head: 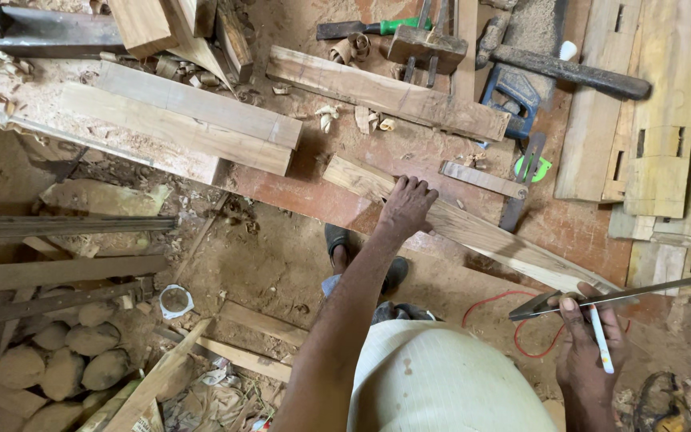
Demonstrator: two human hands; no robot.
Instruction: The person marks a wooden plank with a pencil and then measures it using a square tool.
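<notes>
My left hand (406, 206) rests palm-down on a long wooden plank (473, 232) that lies diagonally across the reddish workbench (569, 232). Lower right, my right hand (589, 352) holds a metal try square (625, 298) whose blade reaches toward the right edge, together with a white pencil (601, 344). Below the bench edge my feet in sandals (337, 240) stand on the sawdust floor.
On the bench lie another plank (385, 96), a hammer (569, 72), a green-handled chisel (369, 28), a small square (481, 180) and mortised boards (657, 120) at right. Thick boards (193, 120) overhang at left. Timber scraps, round log pieces (65, 352) and a red cord (513, 320) cover the floor.
</notes>
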